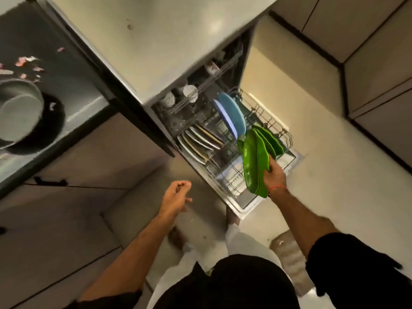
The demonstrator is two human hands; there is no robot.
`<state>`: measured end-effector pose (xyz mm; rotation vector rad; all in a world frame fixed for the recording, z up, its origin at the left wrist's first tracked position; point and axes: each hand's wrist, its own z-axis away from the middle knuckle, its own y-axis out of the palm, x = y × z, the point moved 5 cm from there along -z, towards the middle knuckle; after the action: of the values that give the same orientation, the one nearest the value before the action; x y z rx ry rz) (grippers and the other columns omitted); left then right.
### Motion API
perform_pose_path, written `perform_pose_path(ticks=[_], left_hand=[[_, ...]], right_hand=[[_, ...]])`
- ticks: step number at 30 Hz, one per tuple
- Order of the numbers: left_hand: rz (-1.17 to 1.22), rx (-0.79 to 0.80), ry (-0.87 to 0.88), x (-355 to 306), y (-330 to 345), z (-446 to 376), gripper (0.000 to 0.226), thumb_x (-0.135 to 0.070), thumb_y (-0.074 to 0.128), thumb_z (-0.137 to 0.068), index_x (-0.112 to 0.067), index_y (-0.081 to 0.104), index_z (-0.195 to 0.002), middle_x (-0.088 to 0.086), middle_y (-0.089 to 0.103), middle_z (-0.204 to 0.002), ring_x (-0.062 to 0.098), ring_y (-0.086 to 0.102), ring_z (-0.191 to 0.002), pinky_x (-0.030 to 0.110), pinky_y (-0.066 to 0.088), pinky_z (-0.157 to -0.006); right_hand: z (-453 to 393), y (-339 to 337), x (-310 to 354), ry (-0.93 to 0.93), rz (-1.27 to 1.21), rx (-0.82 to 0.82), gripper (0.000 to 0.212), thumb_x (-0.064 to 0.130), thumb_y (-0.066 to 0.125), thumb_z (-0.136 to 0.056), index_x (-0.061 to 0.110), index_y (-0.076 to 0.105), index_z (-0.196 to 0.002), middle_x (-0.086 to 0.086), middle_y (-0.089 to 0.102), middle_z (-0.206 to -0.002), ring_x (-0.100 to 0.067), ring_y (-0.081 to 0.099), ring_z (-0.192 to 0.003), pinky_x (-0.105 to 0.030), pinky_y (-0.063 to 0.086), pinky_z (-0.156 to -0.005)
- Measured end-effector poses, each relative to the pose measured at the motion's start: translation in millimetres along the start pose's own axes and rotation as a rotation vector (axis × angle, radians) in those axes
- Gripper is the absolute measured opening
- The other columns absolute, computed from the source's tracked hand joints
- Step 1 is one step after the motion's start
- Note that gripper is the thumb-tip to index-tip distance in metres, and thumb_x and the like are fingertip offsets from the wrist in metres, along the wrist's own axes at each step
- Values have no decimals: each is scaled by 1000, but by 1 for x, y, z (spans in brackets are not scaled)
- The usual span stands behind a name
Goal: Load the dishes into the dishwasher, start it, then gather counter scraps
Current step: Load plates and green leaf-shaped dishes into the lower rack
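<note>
I'm looking straight down over an open dishwasher with its lower wire rack (263, 114) pulled out across the middle of the frame. My right hand (273, 176) grips a bright green leaf-shaped plate (254, 161) by its near edge, fingers curled over the rim, holding it tilted on edge above the front right part of the rack. Just beyond it, toward the right centre, more green leaf-shaped plates (270, 139) stand on edge in the rack, touching or nearly touching the held one; I cannot tell which. Behind those, two round blue plates (230, 114) stand upright side by side. To their left, a row of white plates with tan rims (200, 141) leans in the rack's slots. Farther up, white cups (190, 93) sit in the upper rack, partly under the pale grey desk (156, 41) that fills the top centre.

My left hand (177, 196) hangs below centre, over the floor beside the dishwasher door, fingers loosely curled and holding nothing.

At the far left, a grey round bowl (20, 110) sits in a dark sink (84, 85), with pink and white scraps (26, 63) scattered in the upper left of the frame.
</note>
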<state>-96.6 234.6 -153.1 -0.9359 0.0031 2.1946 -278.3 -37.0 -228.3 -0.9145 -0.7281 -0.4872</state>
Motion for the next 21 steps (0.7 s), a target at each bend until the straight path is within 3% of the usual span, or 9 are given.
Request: perform_pose_path(ticks=[3,5,6,10,15,21], left_hand=[[-24,-18,-13,0,32,-14,12,-30,58,-101,-19,61,-106,-4,60,-98,15,65,-76,30,46,-57],[-20,-21,-3,-5,40,-19,12,-31,59,-100,-21,62,-105,-5,61,-101,13,65,-75,29,46,-56],[-32,-27,-10,-6,50,-29,11,-32,60,-100,-23,62,-105,-6,62,-102,13,66,-76,30,47,-56],[-33,-24,-27,-6,89,-62,5,-31,60,-100,-27,62,-102,-7,62,-102,14,67,-80,26,49,-54],[-82,-1,-23,6,135,-106,11,-30,58,-100,-22,61,-107,-8,62,-107,12,64,-77,24,48,-51],[-116,36,-48,50,164,-132,13,-35,59,-99,-27,64,-107,-12,65,-111,8,66,-79,28,51,-60]], right_hand=[[-44,-1,-42,-35,71,-5,58,-7,55,-86,17,54,-139,-1,61,-128,-26,57,-122,-43,41,-109],[-49,-1,-44,5,109,51,57,-6,51,-89,18,50,-141,2,58,-126,-23,55,-122,-36,42,-107],[-62,1,-47,40,137,96,57,-4,50,-91,21,48,-143,0,59,-125,-21,55,-119,-34,42,-103],[-98,22,-80,36,317,130,67,3,48,-88,34,41,-147,-22,65,-119,-38,63,-106,-41,49,-94],[-143,65,-101,-13,514,230,70,2,46,-92,43,32,-148,-20,65,-110,-38,63,-96,-39,49,-81],[-197,113,-146,67,565,264,72,2,41,-92,48,32,-146,-21,61,-116,-40,61,-103,-43,51,-92]])
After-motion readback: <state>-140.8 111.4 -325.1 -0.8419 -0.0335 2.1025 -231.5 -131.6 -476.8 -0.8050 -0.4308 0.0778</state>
